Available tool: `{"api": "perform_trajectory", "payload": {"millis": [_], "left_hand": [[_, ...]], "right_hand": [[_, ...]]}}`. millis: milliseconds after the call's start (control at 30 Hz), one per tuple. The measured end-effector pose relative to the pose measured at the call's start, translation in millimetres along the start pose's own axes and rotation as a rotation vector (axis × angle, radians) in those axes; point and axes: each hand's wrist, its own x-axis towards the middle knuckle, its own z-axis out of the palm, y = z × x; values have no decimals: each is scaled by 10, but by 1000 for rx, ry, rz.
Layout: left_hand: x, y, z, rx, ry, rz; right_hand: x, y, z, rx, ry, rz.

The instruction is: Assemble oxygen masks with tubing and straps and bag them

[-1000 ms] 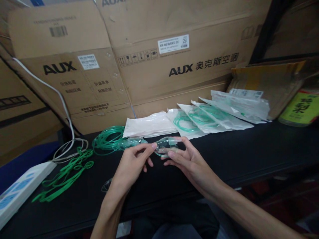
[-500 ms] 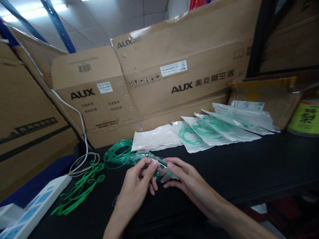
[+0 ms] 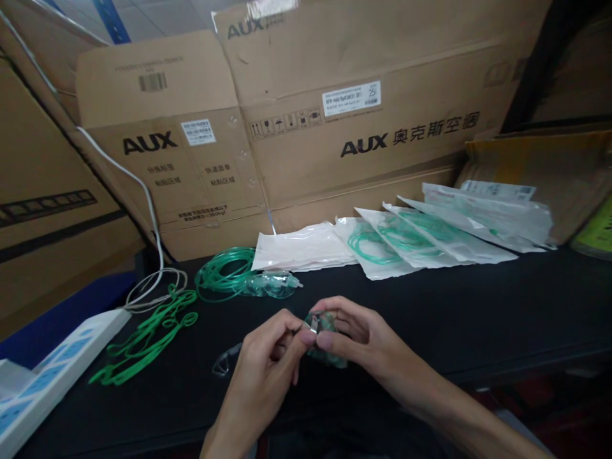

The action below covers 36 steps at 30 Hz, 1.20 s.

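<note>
Both of my hands meet above the black table (image 3: 411, 319), working on a clear greenish plastic oxygen mask (image 3: 329, 357) with a small silver metal strip on it. My left hand (image 3: 272, 354) pinches the mask's edge at the strip between thumb and finger. On the other side, my right hand (image 3: 358, 335) grips the mask, its thumb near the strip. Fingers cover much of the mask. Behind them lies a coil of green tubing (image 3: 224, 271), touching clear plastic fittings (image 3: 272, 285). A transparent plastic piece (image 3: 225, 361) rests beside my left wrist.
Green elastic straps (image 3: 148, 347) lie at left beside a white power strip (image 3: 62, 376) and its cable (image 3: 150, 210). White pouches with green tubing (image 3: 377, 248) lean in a row at the back, next to flat white pouches (image 3: 301, 248). Cardboard boxes (image 3: 291, 166) wall the rear.
My hands have drawn nearer together and away from the tubing coil. The mask has turned, and my fingers now pinch its metal strip. The camera view has tilted downward.
</note>
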Motion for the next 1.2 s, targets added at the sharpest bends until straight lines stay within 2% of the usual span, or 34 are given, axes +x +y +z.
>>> {"api": "perform_trajectory", "payload": {"millis": [167,333,533,667,733,867,967,1200], "left_hand": [[-11,-10,-29,13,-26,78],[-22,-35,-17,-26,-18,-1],[-9,-65,-19,-89,72,-85],[44,-82,-25,-114,212,-172],[72,-68,-24,-113,242,-195],[94,-11,-16,-108,256,-171],[82,-6,-22,-129,260,-148],[60,-66,-65,-191,219,-235]], "right_hand": [[-4,-28,-10,-39,-14,26],[-19,-30,-7,1,-20,43],[-18,-45,12,23,-10,-5],[10,-34,6,-86,27,-55],[26,-15,2,-171,41,-103],[40,24,-6,-305,62,-190],[36,28,-3,-362,68,-199],[47,3,20,-315,71,-183]]}}
